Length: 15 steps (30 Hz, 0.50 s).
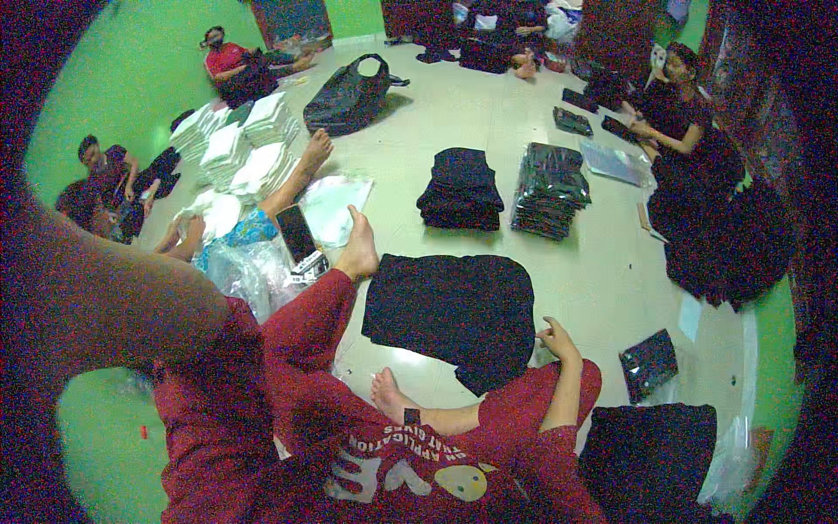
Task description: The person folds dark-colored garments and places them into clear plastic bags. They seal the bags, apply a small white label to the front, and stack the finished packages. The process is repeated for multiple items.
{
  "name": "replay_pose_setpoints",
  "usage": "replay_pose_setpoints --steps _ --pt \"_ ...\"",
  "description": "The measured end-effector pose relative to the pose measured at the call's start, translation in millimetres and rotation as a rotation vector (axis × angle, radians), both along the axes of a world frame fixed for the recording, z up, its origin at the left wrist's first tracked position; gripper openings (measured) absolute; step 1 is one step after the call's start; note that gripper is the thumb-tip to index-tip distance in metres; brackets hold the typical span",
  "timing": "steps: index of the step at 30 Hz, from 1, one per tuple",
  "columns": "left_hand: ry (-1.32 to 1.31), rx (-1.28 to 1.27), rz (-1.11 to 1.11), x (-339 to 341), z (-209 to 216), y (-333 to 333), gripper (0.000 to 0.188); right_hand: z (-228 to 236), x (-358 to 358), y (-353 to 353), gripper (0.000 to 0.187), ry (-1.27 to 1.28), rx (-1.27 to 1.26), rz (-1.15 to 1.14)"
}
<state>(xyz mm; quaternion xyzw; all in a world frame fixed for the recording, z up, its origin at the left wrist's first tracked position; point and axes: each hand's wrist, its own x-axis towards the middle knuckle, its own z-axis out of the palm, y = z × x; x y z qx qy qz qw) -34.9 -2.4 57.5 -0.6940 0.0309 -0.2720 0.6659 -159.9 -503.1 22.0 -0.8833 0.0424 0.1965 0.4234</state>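
Note:
A black folded garment [449, 306] lies flat on the floor in front of my crossed legs, one corner reaching toward my right knee. My right hand [559, 339] is beside its right edge, fingers apart with nothing in them; whether a fingertip touches the cloth is hard to tell. My left arm [131, 271] is raised close at the left, and its hand is out of view. Farther off stand a stack of folded black garments [460, 190] and a stack of black garments in clear plastic packets [552, 190].
Another black garment [650, 454] and a plastic-wrapped packet [649, 365] lie to my right. A phone [297, 229], clear plastic bags [244, 271] and white stacks [231, 148] are at the left. A black bag [349, 94] stands farther back. Several people sit around the room.

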Motion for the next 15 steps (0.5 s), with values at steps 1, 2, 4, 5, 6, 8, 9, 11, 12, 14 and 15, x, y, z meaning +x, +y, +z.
replay_pose_setpoints --steps 1,2,4,5,6,8,9,11,12,14,15 --pt "0.064 -0.08 -0.002 -0.7 0.1 1.0 0.038 -1.6 0.5 -1.9 0.052 0.027 -0.007 -0.035" --pt "0.134 -0.162 -0.013 -2.3 1.3 0.5 0.039 -4.0 0.9 -3.6 0.052 -0.025 -0.035 0.015" --pt "0.163 -0.151 -0.06 -4.7 5.4 -6.6 0.04 -9.3 -0.4 -5.5 0.052 -0.042 -0.132 0.029" --pt "0.006 0.073 -0.037 -4.6 7.6 -11.8 0.04 -11.7 0.2 -5.5 0.052 -0.005 -0.147 0.009" --pt "-0.113 0.23 -0.016 -3.5 8.8 -16.7 0.04 -12.5 0.0 -7.5 0.051 -0.085 -0.122 0.064" --pt "-0.374 0.432 0.112 3.1 8.0 -23.9 0.045 -14.9 -0.4 -6.7 0.049 -0.083 -0.06 0.026" --pt "-0.379 0.488 0.131 7.5 5.0 -26.0 0.05 -15.0 -2.7 -7.9 0.049 -0.045 -0.084 0.024" --pt "-0.382 0.516 0.214 12.6 -2.7 -22.9 0.062 -14.9 -1.5 -6.9 0.049 0.0 -0.107 0.075" --pt "-0.119 0.137 -0.04 10.6 -6.8 -16.5 0.059 -13.3 -0.5 -8.0 0.049 0.013 -0.15 0.059" --pt "0.32 -0.645 -0.426 8.5 -11.8 -6.2 0.054 -9.6 -1.0 -9.2 0.05 0.134 0.031 -0.045" --pt "0.432 -0.912 -0.514 2.0 -14.0 0.0 0.052 -10.0 2.8 -6.5 0.051 0.079 -0.093 -0.006"
